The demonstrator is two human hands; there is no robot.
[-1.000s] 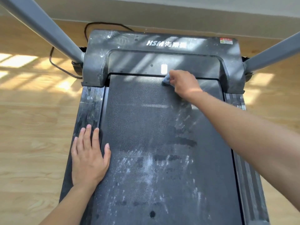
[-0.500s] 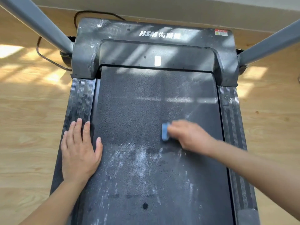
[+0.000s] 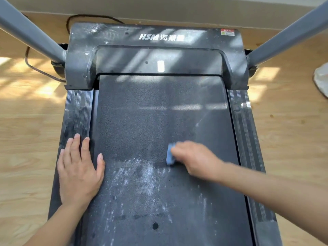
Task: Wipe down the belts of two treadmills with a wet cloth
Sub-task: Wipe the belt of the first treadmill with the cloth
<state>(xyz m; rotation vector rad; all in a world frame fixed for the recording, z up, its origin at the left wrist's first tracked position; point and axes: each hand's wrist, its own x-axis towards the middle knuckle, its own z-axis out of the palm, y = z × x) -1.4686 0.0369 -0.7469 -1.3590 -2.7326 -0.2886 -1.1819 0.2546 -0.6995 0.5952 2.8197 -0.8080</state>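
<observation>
Head view: right hand (image 3: 193,160) clutching blue cloth (image 3: 170,154) has swept down belt (image 3: 142,121) to the dusty half, left hand (image 3: 78,171) flat.

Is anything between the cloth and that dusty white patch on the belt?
Nothing visible. The right hand holds the cloth at the edge of the dusty patch; the left hand rests flat further left.

A pale wood floor (image 3: 26,121) fills both sides, with sun patches (image 3: 266,73) lying across it left and right. A dark cable (image 3: 88,14) loops over the floor at the far left, near the beige wall (image 3: 159,8). A crumpled white bag (image 3: 321,79) lies at the right edge, partly cut off.
</observation>
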